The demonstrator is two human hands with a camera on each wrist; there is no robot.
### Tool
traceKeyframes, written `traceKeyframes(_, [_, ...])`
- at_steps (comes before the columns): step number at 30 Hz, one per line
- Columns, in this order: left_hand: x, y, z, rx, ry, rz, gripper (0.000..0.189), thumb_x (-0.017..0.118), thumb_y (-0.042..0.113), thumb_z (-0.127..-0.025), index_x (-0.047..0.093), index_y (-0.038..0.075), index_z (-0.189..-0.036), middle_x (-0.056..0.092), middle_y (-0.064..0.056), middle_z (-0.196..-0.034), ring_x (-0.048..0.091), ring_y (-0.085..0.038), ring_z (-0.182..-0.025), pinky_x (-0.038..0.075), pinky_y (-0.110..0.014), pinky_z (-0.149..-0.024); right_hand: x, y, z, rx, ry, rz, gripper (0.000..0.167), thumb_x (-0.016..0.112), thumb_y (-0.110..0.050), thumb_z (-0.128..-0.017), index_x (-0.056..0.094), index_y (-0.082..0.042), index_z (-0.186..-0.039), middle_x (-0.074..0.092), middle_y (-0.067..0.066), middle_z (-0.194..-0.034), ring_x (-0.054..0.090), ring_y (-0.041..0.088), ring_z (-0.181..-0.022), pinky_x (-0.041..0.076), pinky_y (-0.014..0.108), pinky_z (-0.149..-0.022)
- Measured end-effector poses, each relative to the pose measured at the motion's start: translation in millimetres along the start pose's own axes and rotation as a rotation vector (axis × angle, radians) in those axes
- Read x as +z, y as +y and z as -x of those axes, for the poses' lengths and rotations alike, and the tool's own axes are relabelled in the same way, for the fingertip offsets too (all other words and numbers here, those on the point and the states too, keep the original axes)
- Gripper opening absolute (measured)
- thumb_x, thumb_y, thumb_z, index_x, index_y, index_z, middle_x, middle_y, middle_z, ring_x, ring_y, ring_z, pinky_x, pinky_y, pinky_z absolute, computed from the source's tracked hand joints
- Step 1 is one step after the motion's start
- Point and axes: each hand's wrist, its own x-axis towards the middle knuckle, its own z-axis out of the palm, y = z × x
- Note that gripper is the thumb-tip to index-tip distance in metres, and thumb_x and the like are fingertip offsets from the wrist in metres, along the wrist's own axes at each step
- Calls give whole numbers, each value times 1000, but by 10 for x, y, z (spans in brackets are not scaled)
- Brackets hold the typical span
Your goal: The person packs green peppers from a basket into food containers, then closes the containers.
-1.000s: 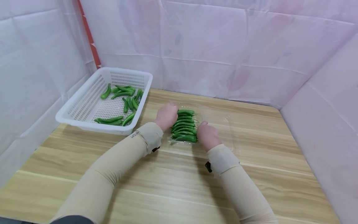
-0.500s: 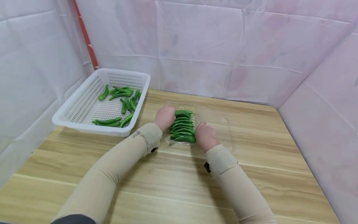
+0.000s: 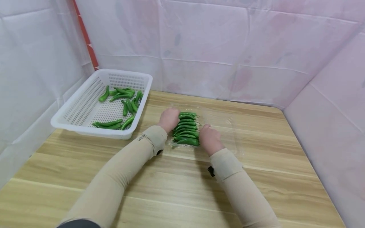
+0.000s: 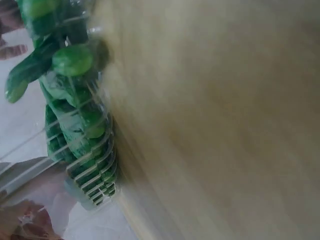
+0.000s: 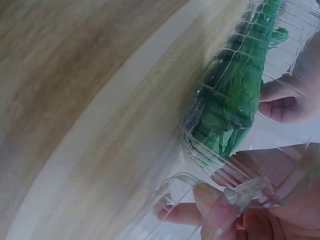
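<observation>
A clear plastic box (image 3: 188,105) lies on the table with its lid (image 3: 226,122) folded out to the right. In it, several long green chili peppers (image 3: 186,126) lie side by side in a row, thin stems toward the right. My left hand (image 3: 169,118) has curled fingers right at the left ends of the peppers; whether it pinches one I cannot tell. At the stem end, my right hand (image 3: 210,138) is curled at the hinge side. The right wrist view shows its thumb (image 5: 205,195) and fingers around the box's clear plastic edge (image 5: 250,192).
On the left stands a white perforated basket (image 3: 85,129) with several loose green chili peppers (image 3: 122,93) in it. White sheeting (image 3: 199,41) walls in the wooden table (image 3: 176,190) at the back and both sides.
The head view has shifted slightly, so the basket appears a little farther left. Both hands stay at the ends of the pepper row, with almost no movement.
</observation>
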Motion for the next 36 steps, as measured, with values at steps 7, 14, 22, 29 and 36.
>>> traceKeyframes(7, [13, -1, -52, 26, -8, -21, 14, 64, 16, -89, 63, 6, -98, 63, -6, -98, 60, -21, -91, 50, -33, -77, 12, 23, 5, 3, -2, 1, 51, 35, -4, -95, 18, 15, -139, 57, 15, -65, 57, 24, -64, 49, 35, -57])
traceKeyframes(14, [-38, -2, -106, -6, -29, 120, 14, 63, 20, -90, 58, 8, -85, 57, -4, -85, 55, -18, -74, 46, -31, -64, -15, 41, 20, -6, 7, 21, 51, 35, -5, -96, 17, 17, -138, 55, 14, -63, 57, 23, -62, 49, 34, -54])
traceKeyframes(22, [-454, 201, 76, 13, -12, 221, 18, 51, 19, -95, 60, 8, -84, 57, -3, -76, 48, -13, -63, 41, -27, -57, -14, 66, 9, -9, -28, 51, 51, 35, -5, -96, 18, 18, -138, 57, 14, -64, 57, 22, -62, 48, 34, -56])
traceKeyframes(29, [-1157, 117, 520, 83, -24, 308, 21, 52, 18, -95, 63, 4, -107, 64, -6, -96, 59, -17, -83, 50, -30, -76, 2, 106, -22, 6, -31, 42, 51, 33, -4, -95, 16, 18, -138, 56, 14, -62, 55, 21, -60, 47, 33, -55])
traceKeyframes(36, [-1250, -705, 743, -51, -8, 124, 23, 51, 17, -94, 64, 3, -105, 65, -11, -95, 57, -23, -80, 47, -39, -73, 34, 143, -38, 36, -51, 57, 51, 32, -3, -95, 15, 16, -139, 55, 13, -61, 53, 19, -57, 45, 30, -53])
